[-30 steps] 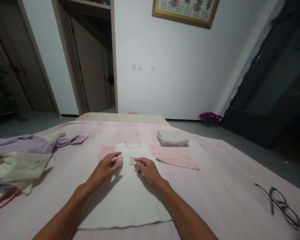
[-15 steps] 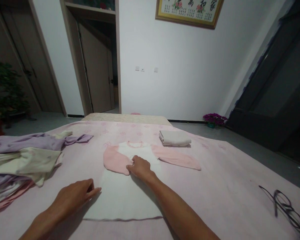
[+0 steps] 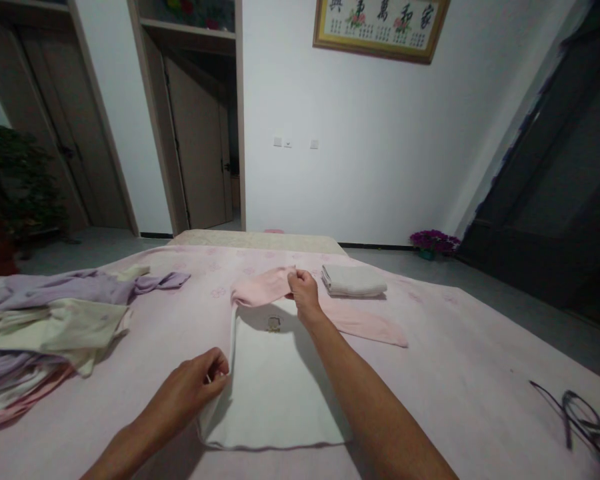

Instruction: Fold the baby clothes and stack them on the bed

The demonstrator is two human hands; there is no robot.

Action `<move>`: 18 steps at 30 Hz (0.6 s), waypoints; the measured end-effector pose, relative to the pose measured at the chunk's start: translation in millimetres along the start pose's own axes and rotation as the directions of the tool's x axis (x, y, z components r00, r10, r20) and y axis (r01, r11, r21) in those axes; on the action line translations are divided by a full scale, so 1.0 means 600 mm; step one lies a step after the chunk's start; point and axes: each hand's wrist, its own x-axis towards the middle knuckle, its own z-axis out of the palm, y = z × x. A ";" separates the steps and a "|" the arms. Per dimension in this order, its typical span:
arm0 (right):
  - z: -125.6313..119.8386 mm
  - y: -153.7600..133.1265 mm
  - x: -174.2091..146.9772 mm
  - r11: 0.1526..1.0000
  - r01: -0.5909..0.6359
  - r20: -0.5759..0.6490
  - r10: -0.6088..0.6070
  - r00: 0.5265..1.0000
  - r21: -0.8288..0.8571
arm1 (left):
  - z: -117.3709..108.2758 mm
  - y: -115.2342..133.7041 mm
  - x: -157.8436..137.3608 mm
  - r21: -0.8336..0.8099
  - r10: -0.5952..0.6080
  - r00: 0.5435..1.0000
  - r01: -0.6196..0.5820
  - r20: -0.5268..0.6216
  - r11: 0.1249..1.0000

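A white long-sleeved shirt (image 3: 275, 393) with pink sleeves lies on the table, a small print on its chest. My right hand (image 3: 304, 291) pinches the pink left-side sleeve (image 3: 263, 287) and holds it up across the neckline, which is hidden. My left hand (image 3: 207, 377) is closed on the shirt's left side edge, lifting it a little. The other pink sleeve (image 3: 373, 321) lies stretched out to the right, partly behind my right forearm.
A heap of clothes (image 3: 55, 320) lies at the left on the pink tablecloth (image 3: 460, 373). A folded grey-white cloth (image 3: 355, 280) sits beyond my right hand. Black-framed glasses (image 3: 583, 417) rest near the right edge.
My right hand has raised the sleeve and carried it up and right. My left hand has moved right and taken hold of the shirt's side edge, which is now drawn inward.
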 end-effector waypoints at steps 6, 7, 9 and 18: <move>-0.030 -0.021 0.013 0.992 0.119 -0.079 -0.116 0.990 0.032 | 0.042 0.040 0.027 -0.130 0.054 0.981 -0.030 0.184 0.991; -0.035 -0.021 0.012 0.989 0.145 -0.082 -0.143 0.986 0.022 | 0.046 0.038 0.037 -0.179 0.045 0.975 -0.005 0.218 0.984; -0.043 -0.020 0.012 0.976 0.215 -0.084 -0.216 0.973 -0.016 | 0.047 0.030 0.062 -0.303 0.019 0.981 0.041 0.195 0.952; -0.050 -0.071 -0.040 0.874 0.444 0.150 -0.421 0.895 -0.195 | 0.036 0.025 0.192 -0.801 -0.227 0.974 0.137 0.001 0.583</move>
